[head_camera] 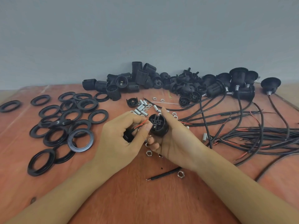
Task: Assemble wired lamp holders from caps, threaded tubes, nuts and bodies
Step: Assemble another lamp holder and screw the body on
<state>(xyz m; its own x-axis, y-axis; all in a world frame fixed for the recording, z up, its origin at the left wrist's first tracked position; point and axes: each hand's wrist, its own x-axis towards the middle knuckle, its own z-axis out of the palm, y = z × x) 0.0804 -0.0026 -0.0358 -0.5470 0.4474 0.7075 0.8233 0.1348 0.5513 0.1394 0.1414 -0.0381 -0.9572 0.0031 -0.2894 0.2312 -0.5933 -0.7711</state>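
The lamp holder body is held above the table, approx. at ctr, gripped in the right hand w/ fingers curled under it and the thumb laid along its far side; the terminal face is turned up. A red wire is pinched between thumb and forefinger of the left hand, its tip just beside the body's L edge. A second black part is gripped by the remaining L fingers; its type cannot be told. Both hands are nearly touching. Threaded tubes and nuts are scattered just behind and below the hands, w/ one cap beside the tubes. To the L, black rings are spread, some overlapping, the nearest just beside the L wrist. To the R, a cable bundle is fanned out to the frame edge, near the R forearm. Loose bodies and wired holders are piled along the table's far edge against the wall. Bare wood is seen between the forearms, w/ only a short cable piece and a single nut lying there, the nut touching the R forearm's edge.
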